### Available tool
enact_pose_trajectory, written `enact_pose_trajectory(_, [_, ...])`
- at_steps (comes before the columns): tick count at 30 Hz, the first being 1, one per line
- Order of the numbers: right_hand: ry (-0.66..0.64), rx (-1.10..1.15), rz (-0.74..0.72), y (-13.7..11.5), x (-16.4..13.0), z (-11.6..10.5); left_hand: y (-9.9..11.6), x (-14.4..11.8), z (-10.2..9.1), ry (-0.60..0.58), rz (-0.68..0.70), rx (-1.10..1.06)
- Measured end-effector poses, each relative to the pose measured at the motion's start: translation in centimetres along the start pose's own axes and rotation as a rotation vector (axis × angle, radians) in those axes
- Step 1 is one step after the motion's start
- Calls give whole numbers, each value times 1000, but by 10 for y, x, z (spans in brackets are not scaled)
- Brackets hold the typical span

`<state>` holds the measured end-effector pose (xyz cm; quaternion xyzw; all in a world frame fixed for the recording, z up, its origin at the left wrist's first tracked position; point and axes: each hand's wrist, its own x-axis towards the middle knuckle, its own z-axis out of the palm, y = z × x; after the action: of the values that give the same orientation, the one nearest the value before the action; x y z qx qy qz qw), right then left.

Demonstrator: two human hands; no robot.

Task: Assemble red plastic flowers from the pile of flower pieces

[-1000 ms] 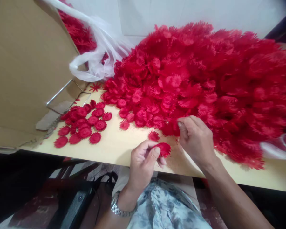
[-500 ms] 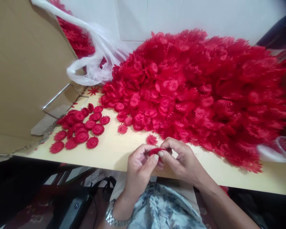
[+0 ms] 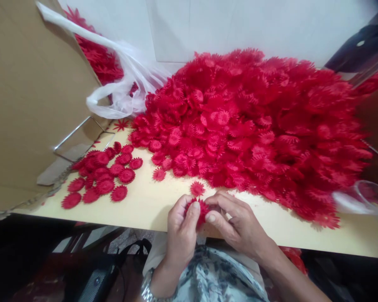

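**Red flower pinched at the table edge**

From my remote seat I see, left to right: a cardboard box [image 3: 28, 105], small loose flowers [image 3: 101, 176], then my left hand [image 3: 181, 228] and right hand [image 3: 236, 224] together pinching one red plastic flower [image 3: 200, 208] at the table [image 3: 145, 205] edge, below the big flower heap [image 3: 255, 126].
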<state>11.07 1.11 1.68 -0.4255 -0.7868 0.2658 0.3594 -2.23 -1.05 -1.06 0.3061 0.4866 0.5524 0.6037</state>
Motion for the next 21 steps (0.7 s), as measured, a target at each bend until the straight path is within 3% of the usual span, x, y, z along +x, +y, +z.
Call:
enact_pose_trajectory(5, [79,4,14,-3,-1,-2,-3,2,0,15,41,85])
enact_pose_trajectory(11, [-54,131,61,-8,2,2,-4,2,1,-55,29,71])
enact_pose_trajectory(13, [31,111,74,-2,3,-4,0,1,0,-97,27,48])
enact_pose_trajectory(17, [401,-289,86,25,11,-28,12,4,-3,-80,10,30])
enact_pose_trajectory(21, [427,-801,49,45,21,-47,18,13,0,-39,-35,-22])
